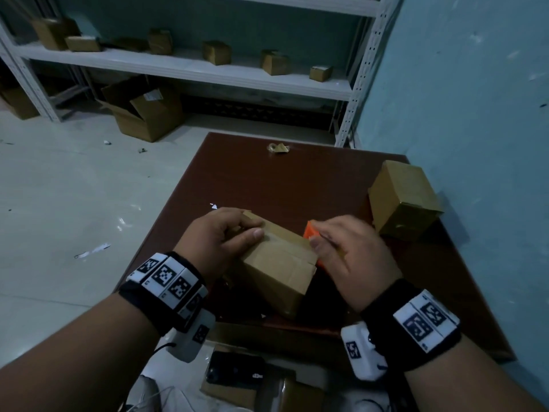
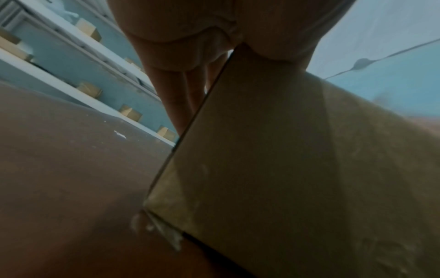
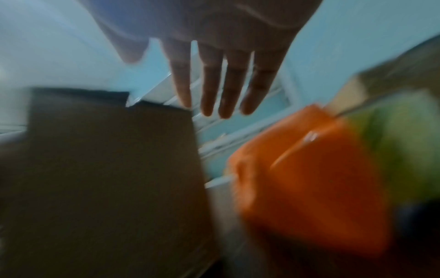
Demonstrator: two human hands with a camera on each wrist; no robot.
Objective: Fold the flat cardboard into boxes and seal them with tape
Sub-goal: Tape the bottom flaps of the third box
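Note:
A brown cardboard box sits tilted on the dark red-brown table. My left hand grips its upper left corner, thumb on top and fingers curled over the far edge; the left wrist view shows the box wedged between thumb and fingers. My right hand hovers over an orange tape dispenser at the box's right side. In the blurred right wrist view its fingers are straight and hold nothing, with the dispenser below and the box at the left.
A taped box stands at the table's right edge by the blue wall. A tape scrap lies at the far edge. A phone rests on flat cardboard below me. Shelves behind hold several small boxes; an open carton sits on the floor.

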